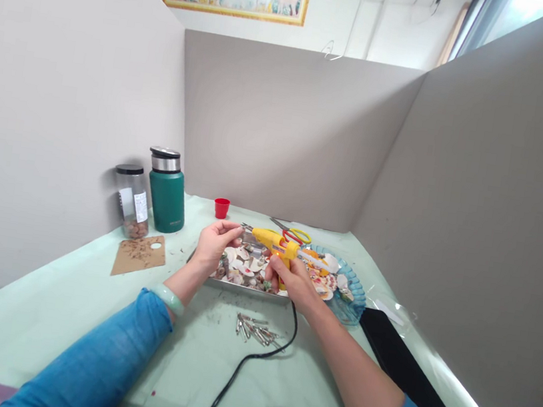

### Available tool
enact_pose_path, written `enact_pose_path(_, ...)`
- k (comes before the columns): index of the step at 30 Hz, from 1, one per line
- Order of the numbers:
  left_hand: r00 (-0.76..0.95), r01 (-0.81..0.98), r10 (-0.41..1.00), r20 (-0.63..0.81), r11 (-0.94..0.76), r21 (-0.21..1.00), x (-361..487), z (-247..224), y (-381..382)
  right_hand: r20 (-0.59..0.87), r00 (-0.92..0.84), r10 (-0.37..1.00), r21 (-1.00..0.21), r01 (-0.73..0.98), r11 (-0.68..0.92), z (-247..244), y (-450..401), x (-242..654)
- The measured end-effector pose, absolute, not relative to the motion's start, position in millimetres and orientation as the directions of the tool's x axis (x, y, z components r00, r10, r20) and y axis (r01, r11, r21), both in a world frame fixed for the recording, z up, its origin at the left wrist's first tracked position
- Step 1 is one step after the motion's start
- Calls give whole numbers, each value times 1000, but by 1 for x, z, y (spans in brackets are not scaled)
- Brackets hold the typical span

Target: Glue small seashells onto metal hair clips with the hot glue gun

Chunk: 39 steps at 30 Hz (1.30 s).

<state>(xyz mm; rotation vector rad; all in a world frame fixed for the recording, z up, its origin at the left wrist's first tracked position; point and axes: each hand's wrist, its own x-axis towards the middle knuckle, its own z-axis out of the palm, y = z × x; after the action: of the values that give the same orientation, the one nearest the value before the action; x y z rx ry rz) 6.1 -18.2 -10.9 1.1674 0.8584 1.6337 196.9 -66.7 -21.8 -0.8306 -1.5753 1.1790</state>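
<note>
My right hand (286, 274) is wrapped round the handle of a yellow hot glue gun (273, 241), with a white glue stick (316, 262) sticking out of its back. The nozzle points left, close to the fingertips of my left hand (217, 242). Those fingers are closed in a pinch on a small metal clip (246, 227), mostly hidden. Beneath both hands lies a metal tray (244, 288) full of seashells (245, 264). On the table nearer to me is a loose pile of silvery metal clips (258, 330). A black cord (250, 357) runs from the gun toward me.
At right, a blue glass plate (357, 300) holds shells, with scissors (297, 236) behind it and a black flat object (405, 364) nearby. A red cup (221, 208) stands at the back. Left are a green bottle (167, 199), a jar (133, 201) and brown card (140, 256).
</note>
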Motion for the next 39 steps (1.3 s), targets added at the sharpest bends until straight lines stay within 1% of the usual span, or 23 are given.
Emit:
enact_pose_path(13,-122,-281,941,315,-337,899,5,-12,-17,296,-294,909,-953,-19,304,-22,-66,197)
enact_pose_path(25,-109,-263,937,333,-350,899,6,-13,-16,287,-349,892,-952,3,307,-24,-65,198)
enact_pose_path(32,-117,-272,936,332,-352,896,6,-12,-17,286,-350,892,-952,-2,305,-24,-65,198)
enact_pose_path(39,-113,-266,937,329,-348,899,6,-11,-19,295,-306,905,-954,-39,298,-24,-65,197)
